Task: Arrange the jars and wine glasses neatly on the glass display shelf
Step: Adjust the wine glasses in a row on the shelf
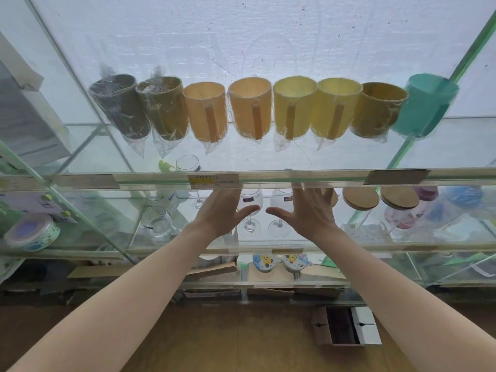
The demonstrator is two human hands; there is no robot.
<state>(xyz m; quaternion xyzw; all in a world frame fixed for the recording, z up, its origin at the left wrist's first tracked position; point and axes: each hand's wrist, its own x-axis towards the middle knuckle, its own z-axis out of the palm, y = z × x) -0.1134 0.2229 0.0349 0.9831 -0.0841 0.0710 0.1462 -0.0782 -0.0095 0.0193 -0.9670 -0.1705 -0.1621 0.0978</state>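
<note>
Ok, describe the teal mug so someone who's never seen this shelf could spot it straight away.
Start at the top glass shelf, where a row of plastic-wrapped mugs runs left to right. Go to the far right end: the teal plastic-wrapped mug stands beside a brown wrapped mug. It is the only blue-green one; the others are dark, brown, orange or yellow.

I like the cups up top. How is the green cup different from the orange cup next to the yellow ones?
The green cup sits at the row's right end; the orange cup is in the middle. The orange cup shows a handle; the green cup shows none. Both are wrapped in clear plastic on the top shelf.
</note>
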